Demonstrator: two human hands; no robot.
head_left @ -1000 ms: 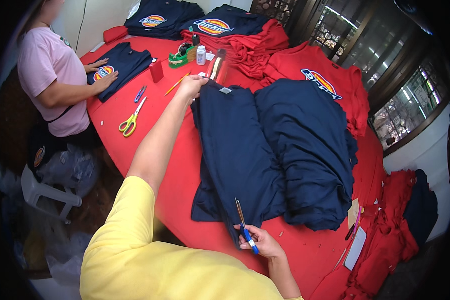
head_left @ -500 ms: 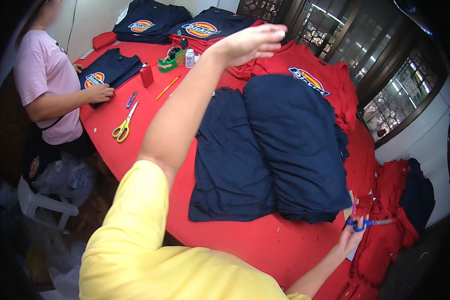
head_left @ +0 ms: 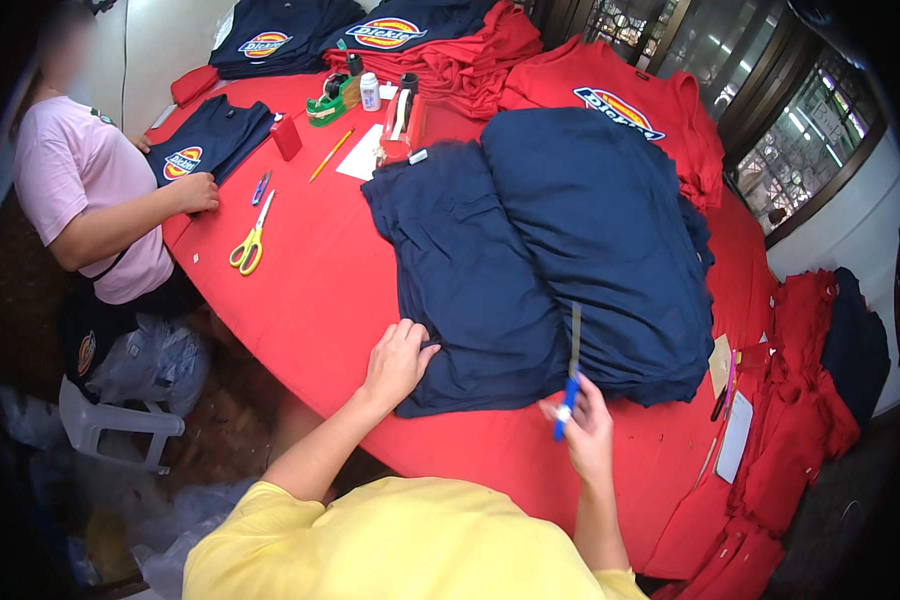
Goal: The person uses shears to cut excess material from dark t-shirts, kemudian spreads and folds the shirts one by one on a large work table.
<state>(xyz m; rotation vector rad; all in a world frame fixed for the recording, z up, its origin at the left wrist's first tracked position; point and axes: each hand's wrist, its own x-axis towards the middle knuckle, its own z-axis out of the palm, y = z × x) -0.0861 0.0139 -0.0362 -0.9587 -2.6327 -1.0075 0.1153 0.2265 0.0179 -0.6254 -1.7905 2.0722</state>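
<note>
Two side-by-side heaps of navy fabric lie in front of me: a flatter navy shirt (head_left: 460, 240) on the left and a taller navy pile (head_left: 600, 220) on the right. At the left edge of the flatter shirt, my left hand (head_left: 397, 365) has its fingers and thumb closed on the cloth. My right hand (head_left: 588, 430) grips blue-handled scissors (head_left: 567, 408) near the pile's front edge. Their blades point away from me over the navy cloth and look closed together.
A co-worker in pink (head_left: 95, 195) handles a folded navy shirt (head_left: 210, 140) at the left. Yellow scissors (head_left: 250, 250), a pencil (head_left: 332, 155) and a green tape dispenser (head_left: 332, 103) lie on the red table (head_left: 300, 330). Red garments (head_left: 800, 400) hang at the right.
My left arm has come down from its raised stretch across the table to the shirt's edge. My right hand has brought the blue scissors leftward from the right side of the table.
</note>
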